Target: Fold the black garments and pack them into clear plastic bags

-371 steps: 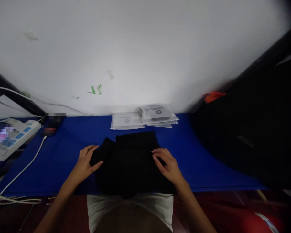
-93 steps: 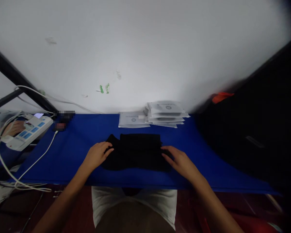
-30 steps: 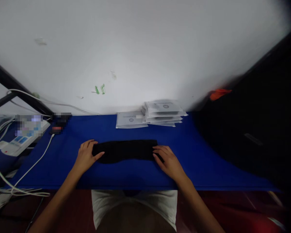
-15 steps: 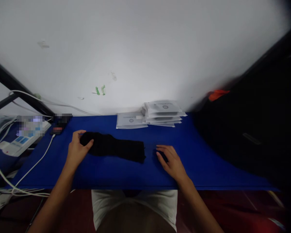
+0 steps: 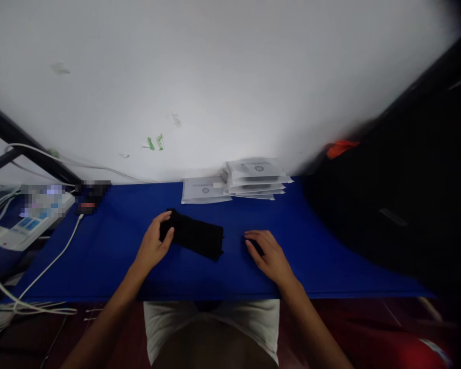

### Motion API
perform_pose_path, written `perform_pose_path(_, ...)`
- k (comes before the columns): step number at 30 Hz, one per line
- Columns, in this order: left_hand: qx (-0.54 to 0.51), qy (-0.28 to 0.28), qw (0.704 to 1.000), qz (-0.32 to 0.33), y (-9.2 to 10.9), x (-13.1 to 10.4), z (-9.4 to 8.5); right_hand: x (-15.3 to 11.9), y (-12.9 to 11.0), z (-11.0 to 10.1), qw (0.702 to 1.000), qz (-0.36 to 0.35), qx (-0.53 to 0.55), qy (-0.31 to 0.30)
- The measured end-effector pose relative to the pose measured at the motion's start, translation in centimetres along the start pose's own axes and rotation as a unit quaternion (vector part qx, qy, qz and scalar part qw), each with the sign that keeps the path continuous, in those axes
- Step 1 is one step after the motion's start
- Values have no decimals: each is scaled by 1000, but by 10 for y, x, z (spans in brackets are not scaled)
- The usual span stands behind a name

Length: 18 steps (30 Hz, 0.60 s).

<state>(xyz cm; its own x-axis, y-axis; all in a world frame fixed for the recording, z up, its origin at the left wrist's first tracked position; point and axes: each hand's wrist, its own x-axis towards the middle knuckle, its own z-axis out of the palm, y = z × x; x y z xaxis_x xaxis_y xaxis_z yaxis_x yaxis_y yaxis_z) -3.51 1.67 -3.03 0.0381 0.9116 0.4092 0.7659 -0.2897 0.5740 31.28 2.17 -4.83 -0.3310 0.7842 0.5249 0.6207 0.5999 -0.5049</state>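
Note:
A black cloth item (image 5: 200,237) lies on the blue table cover (image 5: 223,279), in front of my body. My left hand (image 5: 159,238) grips its left end, thumb on the near side and fingers at the far side. To the right of the cloth, apart from it, my right hand (image 5: 267,253) rests on the cover with fingers curved and parted, holding nothing. Behind the cloth, a flat white packet (image 5: 205,190) lies beside a stack of similar packets (image 5: 257,177) with printed round marks.
On the left are a white power strip (image 5: 42,218), white cables (image 5: 67,243) and a dark device (image 5: 88,205). A white wall (image 5: 215,77) rises behind the table. A large black object (image 5: 388,205) with an orange piece (image 5: 341,148) fills the right side.
My left hand has moved right with the cloth's left end, and the cloth now looks shorter, its left part folded in. My right hand has barely moved. The view has shifted slightly.

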Motion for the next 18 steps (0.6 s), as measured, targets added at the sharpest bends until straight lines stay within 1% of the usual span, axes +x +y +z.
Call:
perform_pose_path(1, 28, 34, 999, -23, -5, -2, -1, 0, 0, 0, 1000, 1, 0, 1)
perform_pose_path(2, 64, 57, 995, -47, -10, -5, -2, 0, 0, 0, 1000, 3, 0, 2)
perform_pose_path(3, 98, 65, 991, -71, -14, -8, -1, 1, 0, 0, 1000, 5, 1, 3)
perform_pose_path(4, 126, 60, 986, -95, -19, -11, 1, 1, 0, 0, 1000, 6, 2, 4)
perform_pose_path(6, 161, 33, 977, -138, -24, -16, 6, 1, 1, 1, 1000, 10, 4, 5)
perform_pose_path(8, 167, 16, 973, -161, -25, -17, 11, 1, 1, 1, 1000, 12, 6, 6)
perform_pose_path(9, 159, 18, 974, -162, -23, -15, 13, 1, 1, 1, 1000, 13, 7, 8)
perform_pose_path(12, 96, 58, 986, -122, -10, -3, 16, 0, 1, 1, 1000, 16, 12, 10)
perform_pose_path(14, 41, 92, 992, -76, 3, 5, 17, 0, 1, 0, 1000, 18, 13, 10)
perform_pose_path(15, 16, 96, 994, -48, 10, 9, 18, 0, 1, 0, 1000, 19, 14, 9)
perform_pose_path(16, -5, 81, 997, -17, 18, 10, 19, -1, 1, 0, 1000, 19, 13, 9)
perform_pose_path(17, -20, 45, 999, 17, 25, 11, 20, -1, 1, 0, 1000, 19, 13, 8)
perform_pose_path(18, -23, -10, 998, 52, 33, 10, 21, -1, 1, 0, 1000, 20, 12, 6)
